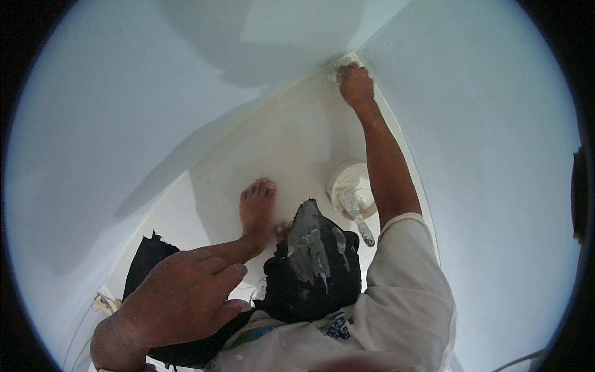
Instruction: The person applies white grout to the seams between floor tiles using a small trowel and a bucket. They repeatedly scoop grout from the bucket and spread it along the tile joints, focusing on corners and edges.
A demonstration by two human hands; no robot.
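Note:
My right hand (357, 85) reaches far ahead into the corner where two walls meet the floor. Its fingers are closed, and whatever they hold is hidden beneath them; a whitish patch shows beside the fingers. Close to my right forearm stands a round tub (338, 197) of white paste, partly covered by the arm. A putty-smeared scraper (367, 234) leans in it with the handle over the near rim. At the lower left, my left hand (192, 291) hovers above or rests on my bent leg, thumb and forefinger apart, with nothing visible in it.
A pale wall (124, 87) rises at the left and another (483, 155) at the right. My bare foot (257, 204) is on the white floor (285, 142). Dark trousers (316, 266) with grey smears cover my knee. Cables (106, 302) lie by the left wall.

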